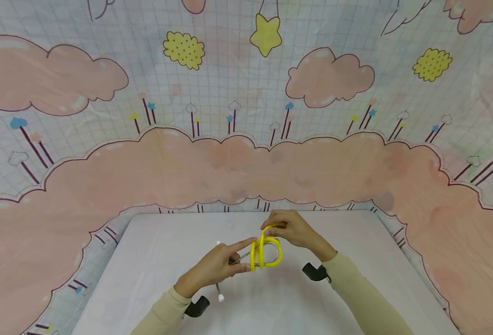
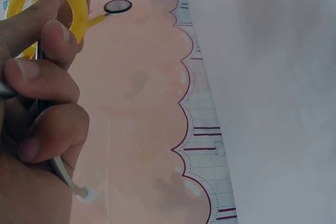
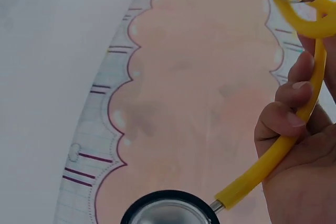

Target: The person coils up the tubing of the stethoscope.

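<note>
A stethoscope with yellow tubing (image 1: pixel 261 253) is held above the table, its tube looped several times around the metal ear tubes. My left hand (image 1: pixel 212 266) grips the metal ear tubes, with index finger and thumb reaching to the coil. White ear tips (image 1: pixel 221 298) stick out past that hand. The yellow tube's free length is pinched by my right hand (image 1: pixel 294 229) at the top of the coil. In the right wrist view the tube (image 3: pixel 273 163) runs across the palm to the round chest piece (image 3: pixel 170 214), which hangs beyond the hand.
The white tabletop (image 1: pixel 313 307) lies beneath both hands. Behind and around it hangs a cloth (image 1: pixel 246 172) printed with pink clouds and stars. A black wrist mount (image 1: pixel 314 272) sits at the right wrist and another mount (image 1: pixel 198 307) at the left.
</note>
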Tool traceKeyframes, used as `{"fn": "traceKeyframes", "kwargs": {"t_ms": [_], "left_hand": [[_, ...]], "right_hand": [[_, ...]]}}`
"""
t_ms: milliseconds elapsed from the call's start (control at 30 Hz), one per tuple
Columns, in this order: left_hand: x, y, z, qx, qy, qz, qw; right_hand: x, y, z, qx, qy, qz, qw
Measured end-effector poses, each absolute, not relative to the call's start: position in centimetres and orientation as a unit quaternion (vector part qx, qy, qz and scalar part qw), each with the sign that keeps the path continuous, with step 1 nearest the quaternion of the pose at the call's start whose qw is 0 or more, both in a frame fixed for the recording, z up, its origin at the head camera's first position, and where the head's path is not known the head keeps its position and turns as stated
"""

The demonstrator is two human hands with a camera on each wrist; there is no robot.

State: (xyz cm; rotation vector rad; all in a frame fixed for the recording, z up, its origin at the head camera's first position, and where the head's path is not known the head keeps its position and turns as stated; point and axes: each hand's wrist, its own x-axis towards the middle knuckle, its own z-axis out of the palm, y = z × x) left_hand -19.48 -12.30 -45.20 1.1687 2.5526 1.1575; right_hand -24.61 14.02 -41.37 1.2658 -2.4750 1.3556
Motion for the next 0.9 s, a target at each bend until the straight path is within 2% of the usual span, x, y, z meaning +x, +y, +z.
{"fn": "traceKeyframes", "kwargs": {"t_ms": [233,433,900], "left_hand": [[-19.1,-12.0,-45.1,0.375,0.841,0.386,0.055],[-19.1,-12.0,-45.4,0.340,0.844,0.408,0.079],[-19.3,-12.0,-45.3,0.327,0.840,0.429,0.059]], "right_hand": [[-25.4,13.6,-43.1,0.371,-0.799,0.473,-0.018],[-25.5,13.6,-44.1,0.332,-0.802,0.496,-0.044],[-25.4,12.9,-45.1,0.315,-0.789,0.525,-0.050]]}}
